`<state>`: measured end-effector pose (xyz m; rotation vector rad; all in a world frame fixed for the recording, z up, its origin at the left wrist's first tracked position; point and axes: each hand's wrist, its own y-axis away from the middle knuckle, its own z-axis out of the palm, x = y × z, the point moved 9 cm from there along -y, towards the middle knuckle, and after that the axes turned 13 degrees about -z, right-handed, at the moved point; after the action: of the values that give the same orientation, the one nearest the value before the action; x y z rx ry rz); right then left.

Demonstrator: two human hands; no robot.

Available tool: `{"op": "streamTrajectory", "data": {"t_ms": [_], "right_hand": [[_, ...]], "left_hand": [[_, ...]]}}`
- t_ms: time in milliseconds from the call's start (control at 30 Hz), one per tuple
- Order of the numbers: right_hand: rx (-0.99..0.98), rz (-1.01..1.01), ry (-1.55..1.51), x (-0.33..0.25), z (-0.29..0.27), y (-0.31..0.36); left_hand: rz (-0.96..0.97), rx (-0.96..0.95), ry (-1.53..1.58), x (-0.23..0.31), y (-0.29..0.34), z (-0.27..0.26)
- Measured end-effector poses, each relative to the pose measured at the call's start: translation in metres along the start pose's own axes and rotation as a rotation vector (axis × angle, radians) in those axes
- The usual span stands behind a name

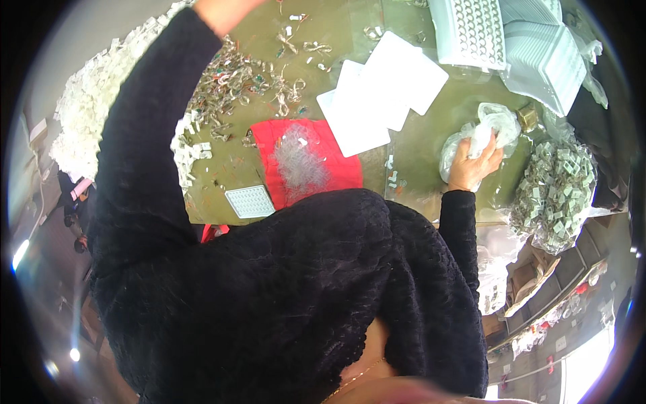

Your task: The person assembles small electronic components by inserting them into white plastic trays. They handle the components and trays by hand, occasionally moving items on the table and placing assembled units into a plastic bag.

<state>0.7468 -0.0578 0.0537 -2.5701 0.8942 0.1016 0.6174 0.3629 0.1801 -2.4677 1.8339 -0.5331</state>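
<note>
Right hand point(473, 165) resting on a clear plastic bag point(486, 131) at the right side of the green counter point(417, 145), fingers point(490, 160) curled around its crumpled plastic. Left hand point(219, 10) raised to the upper edge, mostly cut off, finger state impossible to tell. Nearby: red cloth point(306, 158), white sheets point(377, 94), small white tray point(249, 201).

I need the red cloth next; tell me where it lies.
In the head view the red cloth lies mid-table, a heap of small clear parts on it, white sheets to its right and a small white grid tray at its lower left.
</note>
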Motion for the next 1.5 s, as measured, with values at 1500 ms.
{"op": "streamTrajectory", "data": {"t_ms": [1500], "right_hand": [[-0.039,0.022,-0.087,-0.002,-0.002,-0.007]], "left_hand": [[-0.429,-0.415,-0.054,0.031,0.028,0.141]]}}
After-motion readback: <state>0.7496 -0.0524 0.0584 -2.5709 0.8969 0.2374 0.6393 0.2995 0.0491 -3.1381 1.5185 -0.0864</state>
